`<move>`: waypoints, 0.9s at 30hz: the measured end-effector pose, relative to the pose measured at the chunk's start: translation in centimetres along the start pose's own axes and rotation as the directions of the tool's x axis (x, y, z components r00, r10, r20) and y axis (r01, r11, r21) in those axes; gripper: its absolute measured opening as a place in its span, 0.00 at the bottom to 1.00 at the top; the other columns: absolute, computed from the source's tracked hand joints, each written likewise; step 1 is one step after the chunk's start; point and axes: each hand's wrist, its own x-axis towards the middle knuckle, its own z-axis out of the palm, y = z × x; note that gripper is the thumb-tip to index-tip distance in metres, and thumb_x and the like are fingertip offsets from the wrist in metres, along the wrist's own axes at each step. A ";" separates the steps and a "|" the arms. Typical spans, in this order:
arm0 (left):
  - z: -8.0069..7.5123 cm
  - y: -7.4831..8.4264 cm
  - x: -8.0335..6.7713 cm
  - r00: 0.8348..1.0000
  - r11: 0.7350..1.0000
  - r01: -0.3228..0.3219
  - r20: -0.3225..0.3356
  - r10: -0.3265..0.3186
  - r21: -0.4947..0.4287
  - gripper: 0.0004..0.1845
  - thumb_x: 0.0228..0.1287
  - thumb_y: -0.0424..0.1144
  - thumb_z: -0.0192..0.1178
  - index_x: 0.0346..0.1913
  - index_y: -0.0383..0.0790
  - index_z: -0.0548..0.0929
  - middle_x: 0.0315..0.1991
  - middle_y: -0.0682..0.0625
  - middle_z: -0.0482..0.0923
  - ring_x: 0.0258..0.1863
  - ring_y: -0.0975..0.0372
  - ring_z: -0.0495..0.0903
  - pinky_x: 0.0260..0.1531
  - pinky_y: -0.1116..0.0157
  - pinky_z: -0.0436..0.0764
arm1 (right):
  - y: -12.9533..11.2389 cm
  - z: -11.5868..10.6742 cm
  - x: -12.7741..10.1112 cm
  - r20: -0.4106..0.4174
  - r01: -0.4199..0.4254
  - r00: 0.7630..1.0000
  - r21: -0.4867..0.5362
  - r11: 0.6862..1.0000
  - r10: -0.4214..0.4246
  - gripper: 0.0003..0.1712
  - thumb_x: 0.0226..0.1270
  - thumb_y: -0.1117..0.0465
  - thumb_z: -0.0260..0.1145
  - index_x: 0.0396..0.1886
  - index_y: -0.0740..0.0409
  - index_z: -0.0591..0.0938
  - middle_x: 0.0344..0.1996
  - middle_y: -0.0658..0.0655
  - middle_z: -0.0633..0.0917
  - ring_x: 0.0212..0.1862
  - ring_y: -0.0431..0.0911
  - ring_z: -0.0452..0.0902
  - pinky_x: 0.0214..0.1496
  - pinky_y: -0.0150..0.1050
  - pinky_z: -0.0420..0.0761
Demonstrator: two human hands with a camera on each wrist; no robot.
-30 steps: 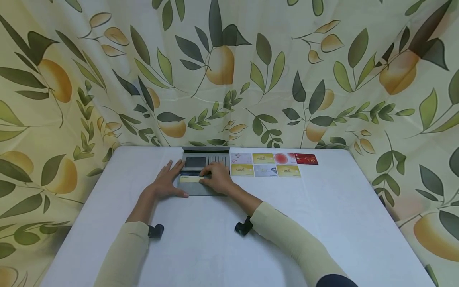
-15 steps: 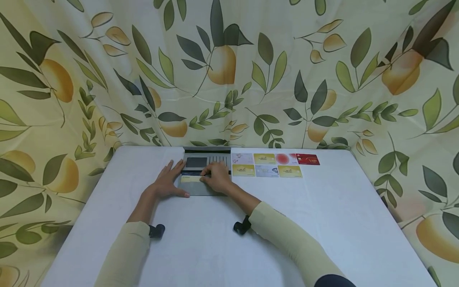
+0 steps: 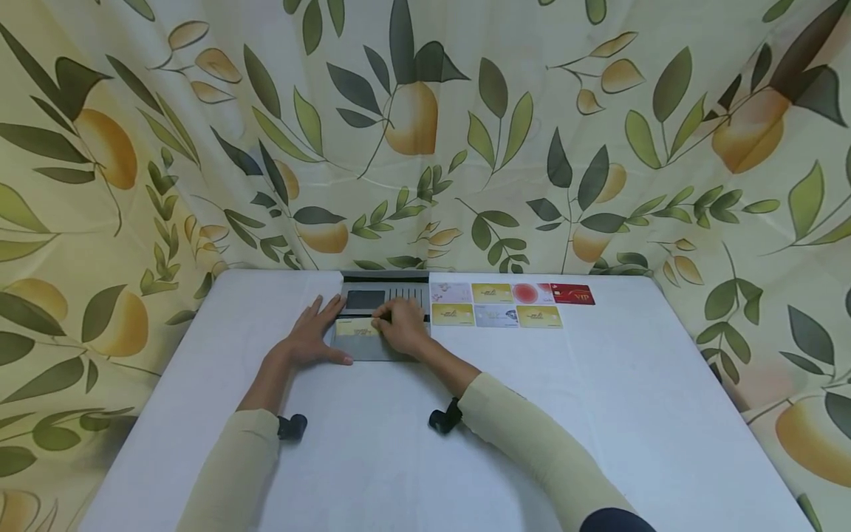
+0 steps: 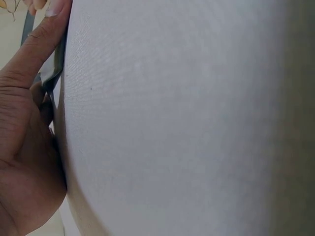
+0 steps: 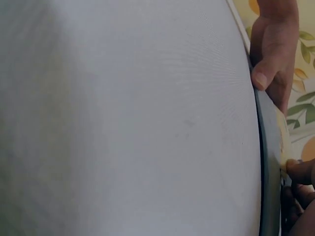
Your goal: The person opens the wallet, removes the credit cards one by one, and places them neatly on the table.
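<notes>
A grey folding card wallet (image 3: 352, 349) lies opened out at the far edge of the table, with a dark window and a row of slots on its far half. On its near half sits a yellow card (image 3: 355, 327) with faint printing. My right hand (image 3: 403, 325) pinches that card at its right end between thumb and fingers; the card's yellow edge also shows in the right wrist view. My left hand (image 3: 309, 336) rests with spread fingers along the wallet's left side, its thumb at the near left corner. In the left wrist view the left thumb (image 4: 37, 46) lies along the wallet's edge.
Two rows of cards lie flat to the right of the wallet, including a red VIP card (image 3: 573, 295), a pink-circle card (image 3: 532, 294) and a yellow card (image 3: 539, 317). A fruit-patterned curtain (image 3: 425, 185) hangs behind the white table (image 3: 359, 458).
The yellow card has slid away from me out of the wallet's near half, so more of its printed face shows and the dark blue strip above it is covered. The left hand stays put.
</notes>
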 end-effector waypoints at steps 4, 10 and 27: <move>0.0 0.1 0.1 1.000 1.000 0.000 0.001 0.000 0.008 0.70 0.49 0.60 0.82 0.86 0.45 0.48 0.87 0.45 0.39 0.83 0.43 0.27 0.80 0.41 0.34 | 0.0 0.0 0.0 -0.012 -0.014 1.000 0.007 1.000 0.014 0.05 0.74 0.60 0.72 0.42 0.54 0.92 0.44 0.51 0.88 0.52 0.51 0.73 0.59 0.53 0.68; -0.1 0.2 0.3 1.000 1.000 0.018 0.002 -0.018 0.000 0.69 0.49 0.59 0.82 0.86 0.45 0.48 0.87 0.46 0.38 0.83 0.45 0.27 0.79 0.40 0.34 | 0.1 -0.4 0.4 -0.040 -0.044 0.998 0.081 0.996 0.048 0.06 0.76 0.60 0.70 0.43 0.56 0.91 0.42 0.53 0.88 0.52 0.51 0.77 0.64 0.56 0.67; 0.1 0.3 0.1 0.999 0.999 0.052 0.014 -0.052 0.008 0.71 0.47 0.60 0.83 0.87 0.47 0.46 0.87 0.48 0.37 0.83 0.46 0.26 0.79 0.40 0.34 | 1.2 -1.6 0.6 -0.023 -0.099 0.994 0.218 0.971 0.106 0.08 0.80 0.64 0.64 0.50 0.60 0.86 0.40 0.54 0.85 0.44 0.46 0.78 0.55 0.44 0.70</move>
